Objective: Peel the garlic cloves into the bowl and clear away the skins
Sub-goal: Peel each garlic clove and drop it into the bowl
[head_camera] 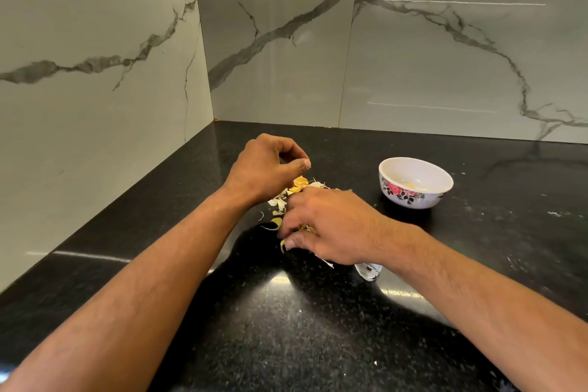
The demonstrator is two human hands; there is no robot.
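Garlic skins (297, 185), white and yellowish, lie in a loose pile on the black countertop (318, 328) between my hands. My left hand (265, 169) hovers at the pile's far left with fingers curled and thumb against them; nothing shows inside it. My right hand (331, 223) lies over the near side of the pile, fingers curled round a bunch of skins, with bits poking out between the fingers. A white bowl (440, 192) with a rose pattern stands to the right, apart from both hands, with a pale peeled clove (410, 185) inside.
A white scrap (369, 272) lies under my right wrist. Marble-patterned walls (413, 57) close the counter at the back and on the left, meeting in a corner behind my left hand. Small white specks dot the counter at the right.
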